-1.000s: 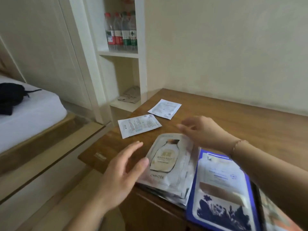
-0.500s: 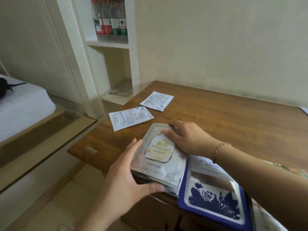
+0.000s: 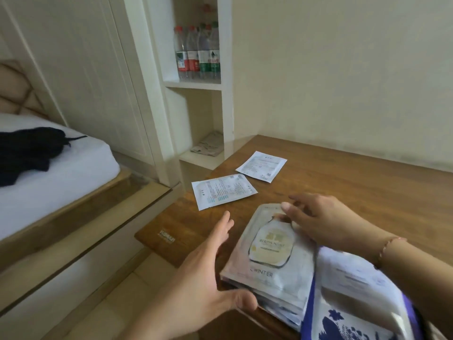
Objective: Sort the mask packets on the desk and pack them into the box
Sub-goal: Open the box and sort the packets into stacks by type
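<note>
A stack of silver mask packets (image 3: 269, 256), the top one printed with a cream bottle, lies at the near left corner of the wooden desk (image 3: 355, 182). My left hand (image 3: 208, 285) is beside the stack's left edge with fingers straight, the thumb against its near corner. Over the far end of the stack, my right hand (image 3: 316, 222) has its fingers spread, the thumb touching the top packet. A blue and white packet (image 3: 353, 303) overlaps the stack on the right. Two white packets (image 3: 223, 191) (image 3: 261, 166) lie flat farther back on the desk. No box shows.
A white shelf unit left of the desk holds several water bottles (image 3: 197, 55) and folded paper (image 3: 208, 144) lower down. A bed (image 3: 49, 173) with a black garment (image 3: 29, 149) stands at the left. The desk's far and right parts show bare wood.
The camera view has tilted up and shifted. My right hand has lifted off the stack's far end and spread its fingers. My left hand stays at the stack's left edge.
</note>
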The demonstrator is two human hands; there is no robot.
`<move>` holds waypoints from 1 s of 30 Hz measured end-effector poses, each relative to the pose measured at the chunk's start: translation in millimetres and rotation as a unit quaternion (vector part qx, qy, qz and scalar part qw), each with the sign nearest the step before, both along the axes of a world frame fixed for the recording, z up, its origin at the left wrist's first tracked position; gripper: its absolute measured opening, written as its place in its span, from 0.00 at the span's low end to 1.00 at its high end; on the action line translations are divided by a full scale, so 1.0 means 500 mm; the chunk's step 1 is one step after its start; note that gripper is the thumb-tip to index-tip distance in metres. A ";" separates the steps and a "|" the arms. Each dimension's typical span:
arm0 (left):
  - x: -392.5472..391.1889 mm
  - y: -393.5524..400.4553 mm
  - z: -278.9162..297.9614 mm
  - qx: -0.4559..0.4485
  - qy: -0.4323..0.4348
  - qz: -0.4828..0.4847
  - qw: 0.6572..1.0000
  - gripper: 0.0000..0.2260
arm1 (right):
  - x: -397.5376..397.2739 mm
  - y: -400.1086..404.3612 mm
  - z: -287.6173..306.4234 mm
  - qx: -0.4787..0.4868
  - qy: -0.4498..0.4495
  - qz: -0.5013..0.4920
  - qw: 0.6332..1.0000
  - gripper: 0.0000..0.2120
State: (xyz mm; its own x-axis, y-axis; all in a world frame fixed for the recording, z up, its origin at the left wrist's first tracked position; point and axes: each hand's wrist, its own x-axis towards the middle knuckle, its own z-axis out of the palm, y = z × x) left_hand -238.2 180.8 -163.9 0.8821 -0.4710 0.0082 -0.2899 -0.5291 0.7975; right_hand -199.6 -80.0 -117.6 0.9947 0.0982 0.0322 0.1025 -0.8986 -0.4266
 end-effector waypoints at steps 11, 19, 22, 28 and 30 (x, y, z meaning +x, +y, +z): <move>0.215 0.062 -0.003 0.340 -0.124 0.023 0.932 0.29 | 0.209 0.200 0.026 -0.208 0.102 0.163 0.959 0.25; 0.143 0.193 -0.014 0.318 -0.192 -0.039 0.928 0.48 | 0.151 0.260 0.016 -0.269 0.070 0.289 0.916 0.27; 0.140 0.252 -0.050 0.342 -0.312 -0.055 0.885 0.43 | 0.121 0.268 0.011 -0.248 0.096 0.319 0.910 0.29; 0.129 0.248 -0.069 0.105 -0.479 -0.016 0.871 0.11 | 0.080 0.266 0.022 -0.188 0.100 0.336 0.917 0.41; 0.125 0.233 -0.044 0.024 -0.444 0.054 0.894 0.10 | 0.062 0.268 0.026 -0.156 0.072 0.361 0.917 0.41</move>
State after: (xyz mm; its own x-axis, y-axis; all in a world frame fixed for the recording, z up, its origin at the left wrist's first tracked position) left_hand -175.8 297.4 -186.1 0.5780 -0.4023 0.7100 -0.7431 -0.6190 0.2542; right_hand -168.6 54.2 -104.6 0.6585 0.7144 -0.2366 0.6811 -0.6994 -0.2165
